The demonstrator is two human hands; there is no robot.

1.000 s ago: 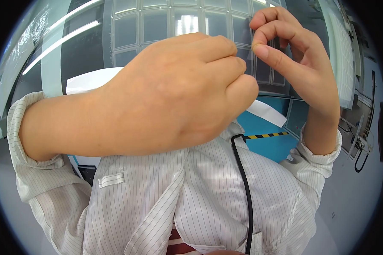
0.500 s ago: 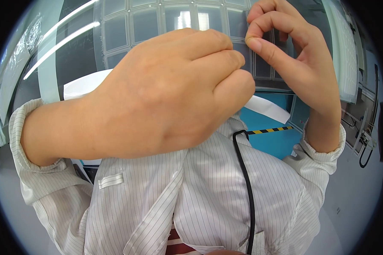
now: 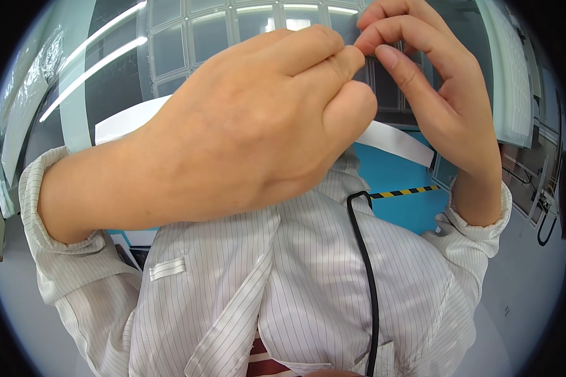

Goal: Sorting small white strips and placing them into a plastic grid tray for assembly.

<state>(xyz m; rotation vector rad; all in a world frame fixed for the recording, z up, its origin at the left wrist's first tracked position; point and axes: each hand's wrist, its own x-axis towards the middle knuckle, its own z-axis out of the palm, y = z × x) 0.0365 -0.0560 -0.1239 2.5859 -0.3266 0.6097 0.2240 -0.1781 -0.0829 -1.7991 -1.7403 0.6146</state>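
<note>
My left hand is raised in front of me, back toward the view, with its fingers curled together. Whatever its fingertips hold, if anything, is hidden or too small to make out. Close by on the right, my right hand has its index fingertip at the left hand's fingertips. Its thumb stands a little apart from the index finger, and nothing shows between them. Behind both hands lies a clear plastic tray divided into several square compartments, partly covered by the hands.
A white curved strip shows below the hands. Past it are a blue surface and yellow-black striped tape. A black cable hangs down my striped smock. Clear plastic wrap is at far left, a stack of translucent sheets at right.
My right thumb and index finger, pinched together before, have parted. The right index fingertip has come left to the left hand's fingertips, and the left hand has risen slightly.
</note>
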